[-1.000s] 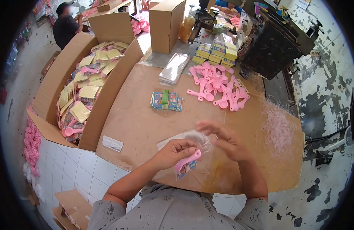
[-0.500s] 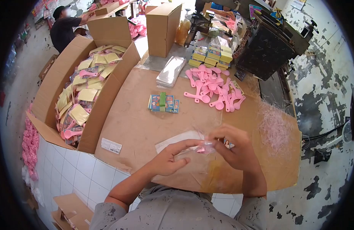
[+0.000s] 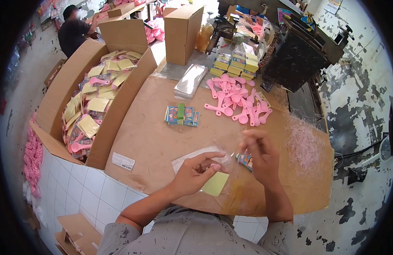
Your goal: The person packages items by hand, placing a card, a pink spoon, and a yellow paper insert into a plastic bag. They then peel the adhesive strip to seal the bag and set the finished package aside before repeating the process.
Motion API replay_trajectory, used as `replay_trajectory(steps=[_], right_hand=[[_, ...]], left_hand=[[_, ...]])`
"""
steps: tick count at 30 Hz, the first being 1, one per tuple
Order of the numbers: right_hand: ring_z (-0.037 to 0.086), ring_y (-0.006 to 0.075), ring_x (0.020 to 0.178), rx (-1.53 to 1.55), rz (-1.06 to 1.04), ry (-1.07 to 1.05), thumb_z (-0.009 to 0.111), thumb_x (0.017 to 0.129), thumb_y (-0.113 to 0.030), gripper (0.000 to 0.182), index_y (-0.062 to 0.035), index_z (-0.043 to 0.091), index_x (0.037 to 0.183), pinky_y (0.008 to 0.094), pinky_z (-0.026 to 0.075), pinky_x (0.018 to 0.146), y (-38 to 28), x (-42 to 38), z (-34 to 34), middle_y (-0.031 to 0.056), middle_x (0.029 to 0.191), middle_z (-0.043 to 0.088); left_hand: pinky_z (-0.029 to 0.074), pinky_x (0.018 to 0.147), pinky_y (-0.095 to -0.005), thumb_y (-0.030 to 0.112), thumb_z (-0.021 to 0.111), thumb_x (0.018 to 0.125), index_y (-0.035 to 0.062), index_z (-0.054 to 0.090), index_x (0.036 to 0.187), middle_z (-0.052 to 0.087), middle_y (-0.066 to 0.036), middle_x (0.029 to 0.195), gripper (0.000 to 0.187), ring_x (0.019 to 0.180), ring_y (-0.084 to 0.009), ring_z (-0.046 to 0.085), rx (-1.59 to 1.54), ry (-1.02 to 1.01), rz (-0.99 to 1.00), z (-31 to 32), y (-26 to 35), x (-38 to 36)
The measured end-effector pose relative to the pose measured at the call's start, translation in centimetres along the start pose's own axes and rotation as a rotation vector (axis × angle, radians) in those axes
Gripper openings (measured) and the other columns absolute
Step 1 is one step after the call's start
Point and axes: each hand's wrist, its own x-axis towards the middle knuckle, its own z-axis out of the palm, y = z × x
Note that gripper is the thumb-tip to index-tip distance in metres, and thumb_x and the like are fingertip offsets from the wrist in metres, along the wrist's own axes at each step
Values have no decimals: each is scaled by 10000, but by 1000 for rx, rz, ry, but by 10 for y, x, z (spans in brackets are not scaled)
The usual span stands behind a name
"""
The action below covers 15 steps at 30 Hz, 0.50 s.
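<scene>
My left hand is closed, its thumb pressing on a pale yellow-green card that hangs below the fingers. Whether clear plastic covers this card I cannot make out. To its right, my right hand is raised with fingers curled together, slightly blurred; anything in them is too small to name. Partly behind that hand lies a stack of blue printed cards. Clear plastic bags lie flat beyond my left hand. Farther off are a pile of pink measuring spoons and a banded bundle of blue cards.
A large carton full of packed spoons and cards stands at left. At the back are a stack of clear bags, card stacks, an upright box and a dark machine. Plastic strips lie right. Another person sits far left.
The hands have moved apart; the right hand rose from the small pink-and-clear packet between them. The yellow-green card now shows under my left hand, and the blue card stack is more exposed.
</scene>
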Motion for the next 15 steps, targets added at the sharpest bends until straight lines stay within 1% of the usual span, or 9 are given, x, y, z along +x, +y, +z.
replay_trajectory(steps=[1, 3, 6, 7, 9, 10, 13, 15], right_hand=[[686, 157, 851, -60, -103, 22, 657, 994, -30, 173, -27, 694, 1163, 296, 543, 734, 4, 1, -2, 83, 954, 712], [684, 188, 921, -180, -310, 64, 697, 959, -42, 159, -53, 708, 1117, 332, 539, 776, 8, 4, -5, 88, 1021, 707], [662, 248, 1057, -551, -593, -112, 756, 887, -64, 179, -69, 724, 1064, 383, 514, 856, -11, 0, 2, 93, 1145, 688], [656, 259, 1078, -599, -601, -128, 766, 870, -71, 183, -69, 726, 1048, 392, 504, 877, -11, -1, 5, 90, 1164, 683], [643, 281, 1120, -696, -621, -161, 785, 836, -87, 191, -69, 729, 1017, 410, 483, 919, -10, -2, 11, 84, 1201, 674], [645, 277, 1125, -740, -648, -136, 790, 834, -98, 192, -70, 728, 1014, 405, 476, 930, -10, -2, 13, 81, 1195, 677], [650, 266, 1140, -846, -722, -82, 796, 829, -127, 195, -73, 727, 1003, 396, 458, 958, -6, -1, 17, 72, 1175, 682], [650, 259, 1150, -887, -755, -73, 789, 826, -139, 192, -73, 728, 995, 396, 453, 968, -4, -1, 17, 67, 1161, 683]], left_hand=[[541, 862, -243, 96, 590, 1076, 3, 572, 1437, 773, -95, 1067, 373, 1009, -109, 709, -24, 12, -29, 0, -2, -1], [550, 857, -251, 90, 593, 1073, 5, 573, 1438, 773, -108, 1087, 376, 1012, -116, 715, 13, 24, -15, -2, -7, -1], [561, 838, -257, 82, 596, 1067, 10, 571, 1446, 776, -111, 1074, 387, 1008, -122, 725, 23, 28, 25, 0, -8, -2], [564, 830, -258, 79, 597, 1064, 12, 569, 1450, 777, -110, 1063, 392, 1005, -123, 728, 18, 25, 42, 2, -7, -2], [570, 813, -261, 69, 600, 1057, 16, 554, 1467, 778, -105, 1051, 416, 998, -132, 737, 171, 38, 48, 4, -1, -3], [574, 804, -263, 64, 602, 1053, 18, 546, 1475, 779, -103, 1044, 429, 995, -136, 741, 248, 47, 51, 5, 3, -3], [536, 755, -227, 17, 624, 1020, -17, 511, 1489, 788, -107, 1043, 484, 968, -157, 759, 275, 55, 23, 10, 15, -4], [572, 705, -268, 51, 667, 991, -5, 511, 1490, 788, -137, 998, 525, 900, -170, 773, 412, 65, 94, 8, 11, -5]])
